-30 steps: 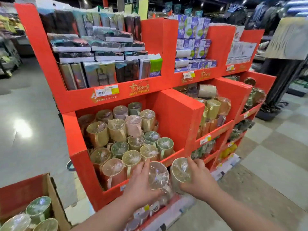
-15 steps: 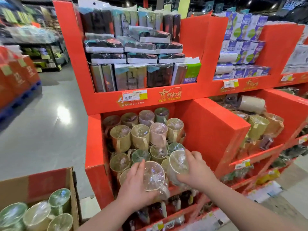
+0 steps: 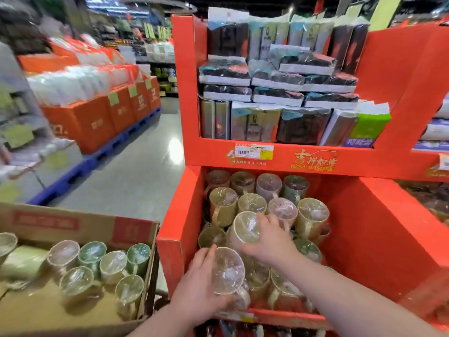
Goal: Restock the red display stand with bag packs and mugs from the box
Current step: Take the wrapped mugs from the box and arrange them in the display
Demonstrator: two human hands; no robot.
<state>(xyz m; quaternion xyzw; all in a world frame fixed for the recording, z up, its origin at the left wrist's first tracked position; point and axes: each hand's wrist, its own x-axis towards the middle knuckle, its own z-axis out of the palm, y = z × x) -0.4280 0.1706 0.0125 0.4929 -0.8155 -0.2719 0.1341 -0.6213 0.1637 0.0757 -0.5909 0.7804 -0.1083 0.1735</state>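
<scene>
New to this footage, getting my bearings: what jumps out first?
A red display stand fills the right: bag packs on top, wrapped mugs in the bin below. There the left hand grips one mug, the right hand another. A cardboard box of mugs sits lower left.

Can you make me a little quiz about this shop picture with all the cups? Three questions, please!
1. True or false: on the red stand, the bag packs sit above the stacked mugs.
2. Pick one: the left hand and the right hand each hold A) a wrapped mug, B) a bag pack, C) nothing.
3. Fill in: the cardboard box has more ____ inside.

Key: 1 true; 2 A; 3 mugs.
</scene>
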